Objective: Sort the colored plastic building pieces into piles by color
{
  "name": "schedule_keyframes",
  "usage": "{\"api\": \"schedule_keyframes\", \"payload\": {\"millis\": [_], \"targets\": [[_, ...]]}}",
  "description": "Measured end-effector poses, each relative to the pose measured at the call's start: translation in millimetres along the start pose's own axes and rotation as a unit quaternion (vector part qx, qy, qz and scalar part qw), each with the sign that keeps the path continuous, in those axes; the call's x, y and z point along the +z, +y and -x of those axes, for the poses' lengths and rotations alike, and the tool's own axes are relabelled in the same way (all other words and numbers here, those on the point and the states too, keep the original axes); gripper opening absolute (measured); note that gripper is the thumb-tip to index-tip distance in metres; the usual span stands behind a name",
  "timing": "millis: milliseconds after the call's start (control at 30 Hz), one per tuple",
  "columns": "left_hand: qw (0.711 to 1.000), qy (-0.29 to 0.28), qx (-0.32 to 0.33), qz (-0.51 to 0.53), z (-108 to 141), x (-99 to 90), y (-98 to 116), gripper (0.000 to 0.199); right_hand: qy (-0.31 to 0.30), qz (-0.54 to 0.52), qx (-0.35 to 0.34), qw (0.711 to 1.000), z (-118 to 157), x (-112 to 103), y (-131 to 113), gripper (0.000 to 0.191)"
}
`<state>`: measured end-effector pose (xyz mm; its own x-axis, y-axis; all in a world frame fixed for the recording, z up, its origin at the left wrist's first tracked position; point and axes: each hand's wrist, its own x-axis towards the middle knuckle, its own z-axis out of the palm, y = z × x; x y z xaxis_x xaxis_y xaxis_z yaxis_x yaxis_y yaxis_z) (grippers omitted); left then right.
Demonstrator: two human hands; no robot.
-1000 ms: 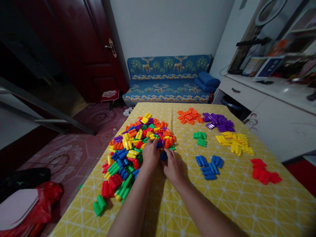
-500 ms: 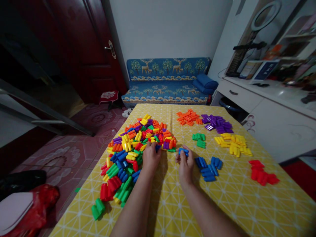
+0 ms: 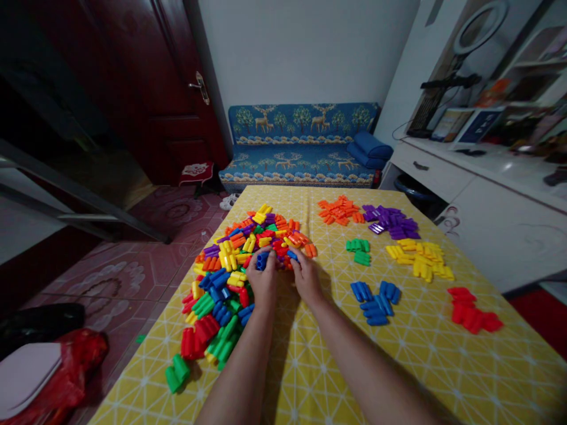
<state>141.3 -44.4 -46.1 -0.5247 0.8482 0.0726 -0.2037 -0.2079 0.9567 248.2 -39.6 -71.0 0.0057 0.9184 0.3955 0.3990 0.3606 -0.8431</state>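
Blue block [image 3: 262, 260]: left hand [image 3: 262, 280] held it, fingers closed | second block [image 3: 292, 255]: right hand [image 3: 306, 280] pinched it, fingers closed | mid-frame

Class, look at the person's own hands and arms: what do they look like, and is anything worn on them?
The bare, ungloved left hand and bare, ungloved right hand show no ring, watch or bracelet that can be made out. The uncovered left forearm and uncovered right forearm show no sleeve, cable or clear marking. Fingernail detail is too small to tell.
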Motion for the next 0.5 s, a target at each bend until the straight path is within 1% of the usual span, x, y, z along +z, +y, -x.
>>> {"api": "schedule_keyframes", "payload": {"millis": [67,100,133,200,267,333,400,500], "targets": [[0.997,-0.033,0.012,0.064,5,1.9,3,0.036,-0.012,-0.007,-0.005,1.000,0,0,-3,0.038],[0.995,-0.052,0.012,0.090,7,2.8,5,0.038,0.000,-0.015,-0.002,1.000,0,-1,-4,0.038],[0.991,-0.069,0.006,0.116,8,3.7,6,0.040,0.022,-0.027,0.003,0.999,2,-2,-4,0.037],[0.982,-0.106,-0.007,0.158,10,5.4,7,0.046,0.086,-0.048,0.010,0.995,6,-4,-5,0.035],[0.974,-0.145,-0.009,0.176,10,6.5,6,0.049,0.139,-0.064,0.012,0.988,12,-7,-8,0.034],[0.968,-0.190,0.001,0.166,10,6.6,5,0.049,0.155,-0.072,-0.007,0.985,19,-10,-14,0.031],[0.962,-0.236,0.016,0.136,13,5.6,5,0.049,0.148,-0.073,-0.046,0.985,29,-13,-25,0.026],[0.944,-0.320,0.056,0.053,19,2.7,9,0.049,0.135,-0.073,-0.080,0.985,43,-18,-42,0.025]]}}
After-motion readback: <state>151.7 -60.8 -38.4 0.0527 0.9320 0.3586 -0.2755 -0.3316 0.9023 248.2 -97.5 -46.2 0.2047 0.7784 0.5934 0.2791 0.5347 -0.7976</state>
